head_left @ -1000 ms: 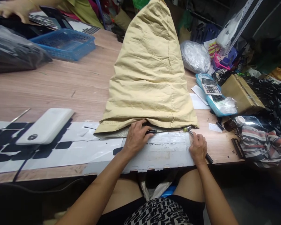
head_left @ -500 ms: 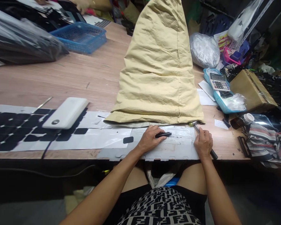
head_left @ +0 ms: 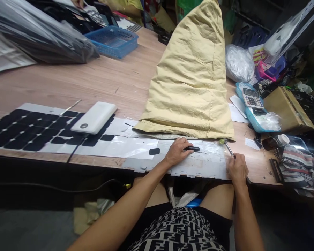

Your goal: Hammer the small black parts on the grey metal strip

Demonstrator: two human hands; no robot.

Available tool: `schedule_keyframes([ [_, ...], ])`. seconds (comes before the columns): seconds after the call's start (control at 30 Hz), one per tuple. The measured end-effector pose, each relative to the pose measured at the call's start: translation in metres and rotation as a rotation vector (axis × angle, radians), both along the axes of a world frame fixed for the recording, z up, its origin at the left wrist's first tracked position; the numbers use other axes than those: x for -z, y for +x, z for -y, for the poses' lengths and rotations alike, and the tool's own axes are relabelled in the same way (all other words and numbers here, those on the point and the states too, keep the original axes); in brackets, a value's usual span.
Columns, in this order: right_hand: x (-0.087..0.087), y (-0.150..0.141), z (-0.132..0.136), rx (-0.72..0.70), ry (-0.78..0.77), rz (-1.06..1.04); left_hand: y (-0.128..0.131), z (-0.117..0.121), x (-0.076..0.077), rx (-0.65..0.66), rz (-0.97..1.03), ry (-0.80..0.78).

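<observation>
My left hand rests on a white plastic sheet at the table's near edge, fingers closed round a slim black tool that points right. My right hand grips the dark handle of a small metal hammer, whose head lies on the sheet's right end. A tall tan cloth sack stands just behind both hands. One loose black oval pad lies on the sheet left of my left hand.
A white power bank sits on a sheet of black pads at left. A blue basket and dark plastic bags lie at the back. Calculator, cardboard box, small jar and striped cloth crowd the right.
My left hand has drawn the black tool back from the sack's hem onto the white sheet. The right hand slid slightly toward the table edge. The view has shifted left.
</observation>
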State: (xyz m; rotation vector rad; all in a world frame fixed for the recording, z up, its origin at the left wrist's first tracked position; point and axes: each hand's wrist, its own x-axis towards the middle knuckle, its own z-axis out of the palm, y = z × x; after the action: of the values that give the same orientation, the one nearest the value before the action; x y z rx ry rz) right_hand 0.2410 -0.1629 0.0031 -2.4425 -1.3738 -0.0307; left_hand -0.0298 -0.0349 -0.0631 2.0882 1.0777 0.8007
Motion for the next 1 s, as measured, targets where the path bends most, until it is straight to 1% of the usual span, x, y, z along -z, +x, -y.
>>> schedule_keyframes([
  [0.07, -0.004, -0.016, 0.008, -0.071, 0.113, -0.088, 0.001, -0.001, 0.0, 0.0, 0.001, 0.005],
  [0.1, -0.006, -0.026, 0.011, -0.151, 0.175, -0.144, 0.002, -0.001, 0.001, 0.0, -0.001, 0.007],
  [0.17, -0.007, -0.051, 0.016, -0.333, 0.239, -0.258, 0.003, -0.001, 0.001, -0.007, -0.004, 0.015],
  [0.27, -0.005, -0.084, 0.018, -0.525, 0.236, -0.335, 0.003, -0.001, 0.002, -0.024, -0.01, 0.032],
  [0.33, 0.0, -0.097, 0.018, -0.585, 0.214, -0.323, 0.004, -0.001, 0.003, -0.029, -0.015, 0.036],
  [0.4, 0.004, -0.103, 0.018, -0.602, 0.22, -0.28, 0.005, -0.001, 0.003, -0.027, -0.02, 0.035],
  [0.53, 0.011, -0.104, 0.019, -0.583, 0.247, -0.185, 0.006, -0.001, 0.004, -0.035, -0.014, 0.043],
  [0.63, 0.013, -0.101, 0.019, -0.576, 0.235, -0.16, 0.007, -0.001, 0.004, -0.039, -0.013, 0.053],
  [0.8, 0.014, -0.096, 0.02, -0.545, 0.305, -0.128, 0.008, -0.001, 0.002, -0.038, -0.019, 0.058],
  [1.0, 0.02, -0.087, 0.021, -0.524, 0.268, -0.065, 0.008, -0.001, 0.0, -0.048, -0.038, 0.063],
])
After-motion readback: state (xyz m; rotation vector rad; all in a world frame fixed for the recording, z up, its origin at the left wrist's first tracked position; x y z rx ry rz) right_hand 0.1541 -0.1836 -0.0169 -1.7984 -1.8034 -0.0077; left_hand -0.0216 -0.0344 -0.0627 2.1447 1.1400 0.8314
